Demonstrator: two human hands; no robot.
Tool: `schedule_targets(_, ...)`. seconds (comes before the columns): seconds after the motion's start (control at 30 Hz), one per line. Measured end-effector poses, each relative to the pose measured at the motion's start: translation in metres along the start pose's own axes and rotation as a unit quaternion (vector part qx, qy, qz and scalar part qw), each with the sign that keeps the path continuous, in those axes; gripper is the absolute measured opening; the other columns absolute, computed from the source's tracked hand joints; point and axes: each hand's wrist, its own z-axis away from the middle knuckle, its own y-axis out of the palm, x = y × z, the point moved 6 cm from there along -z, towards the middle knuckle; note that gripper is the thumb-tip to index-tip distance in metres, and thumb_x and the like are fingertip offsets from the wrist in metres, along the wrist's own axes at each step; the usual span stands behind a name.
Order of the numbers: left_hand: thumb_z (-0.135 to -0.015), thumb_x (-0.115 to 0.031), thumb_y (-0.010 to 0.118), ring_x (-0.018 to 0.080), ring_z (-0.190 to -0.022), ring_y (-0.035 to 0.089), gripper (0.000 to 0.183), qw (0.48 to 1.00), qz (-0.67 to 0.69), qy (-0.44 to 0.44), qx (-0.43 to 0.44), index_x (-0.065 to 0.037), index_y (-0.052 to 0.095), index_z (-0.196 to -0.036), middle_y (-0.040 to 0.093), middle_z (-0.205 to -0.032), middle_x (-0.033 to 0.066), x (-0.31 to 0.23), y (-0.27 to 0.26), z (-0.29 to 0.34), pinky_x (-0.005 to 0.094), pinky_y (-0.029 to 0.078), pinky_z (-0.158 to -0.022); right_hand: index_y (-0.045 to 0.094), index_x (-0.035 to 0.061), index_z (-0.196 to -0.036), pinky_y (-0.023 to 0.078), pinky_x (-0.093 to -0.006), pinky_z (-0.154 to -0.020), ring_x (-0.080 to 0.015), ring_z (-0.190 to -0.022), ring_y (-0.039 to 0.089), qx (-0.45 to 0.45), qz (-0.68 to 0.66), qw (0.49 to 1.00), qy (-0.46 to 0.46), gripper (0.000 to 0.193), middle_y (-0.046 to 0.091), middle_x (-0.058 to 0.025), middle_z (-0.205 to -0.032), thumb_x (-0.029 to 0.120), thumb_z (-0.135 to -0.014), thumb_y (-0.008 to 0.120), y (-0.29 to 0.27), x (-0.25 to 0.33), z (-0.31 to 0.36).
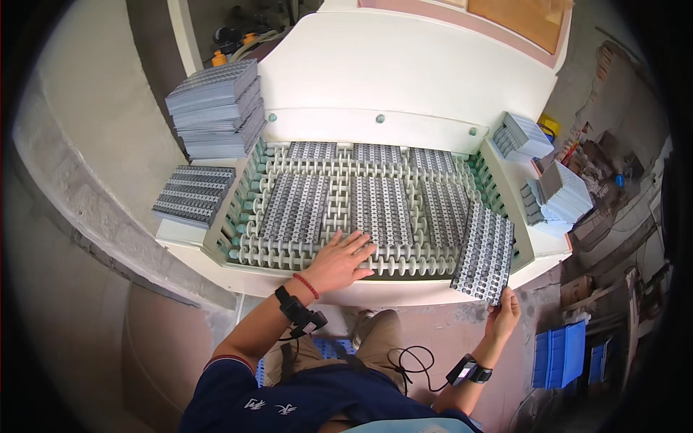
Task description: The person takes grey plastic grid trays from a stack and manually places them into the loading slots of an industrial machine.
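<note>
Overlapping the rollers (426, 261) at their right end, the held panel (484, 252) has its long axis running away from you, far end slightly rightward. Your right hand (504, 315) — the nearer one — grips its near edge; your left hand (336, 264), fingers spread, is by the middle panel (380, 209).

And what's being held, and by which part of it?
The right hand holds a patterned panel by its near right corner; the left hand is spread, holding nothing.
</note>
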Motion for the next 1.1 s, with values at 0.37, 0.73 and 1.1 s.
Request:
schedule_targets(0.37, -0.078, -0.017, 0.063, 0.0343, -0.107, 0.051, 0.037, 0.895, -0.124, -0.218, -0.369, 0.001, 0.053, -0.108, 0.055, -0.111, 0.0178, 0.063, -0.145, 0.100, 0.0450, 0.038, -0.094, 0.060, 0.0026, -0.104, 0.032, -0.0157, -0.044, -0.0021, -0.060, 0.049, 0.048, 0.021, 0.998, -0.027, 0.022, 0.062, 0.0001, -0.085, 0.017, -0.090, 0.052, -0.022, -0.011, -0.016)
schedule_targets(0.73, -0.078, -0.024, 0.061, 0.0312, -0.099, 0.056, 0.024, 0.844, -0.189, -0.379, -0.330, -0.005, 0.065, -0.092, 0.063, -0.098, 0.0118, 0.139, -0.174, 0.172, 0.0414, 0.043, -0.087, 0.060, 0.0066, -0.087, 0.028, -0.0156, -0.040, -0.0015, -0.051, 0.044, 0.051, 0.016, 0.998, -0.025, 0.014, 0.060, 0.0025, -0.073, 0.020, -0.089, 0.055, 0.039, -0.011, 0.003)
schedule_targets(1.1, -0.077, -0.020, 0.068, 0.0274, -0.089, 0.058, 0.055, 0.789, -0.033, -0.463, -0.403, 0.002, 0.042, -0.120, 0.054, -0.107, 0.0204, 0.161, -0.177, 0.235, 0.0324, 0.050, -0.072, 0.060, 0.0061, -0.092, 0.032, -0.0157, -0.041, -0.0020, -0.056, 0.049, 0.063, -0.010, 0.998, -0.007, 0.013, 0.061, 0.0016, -0.079, 0.016, -0.090, 0.053, 0.029, -0.015, 0.006)
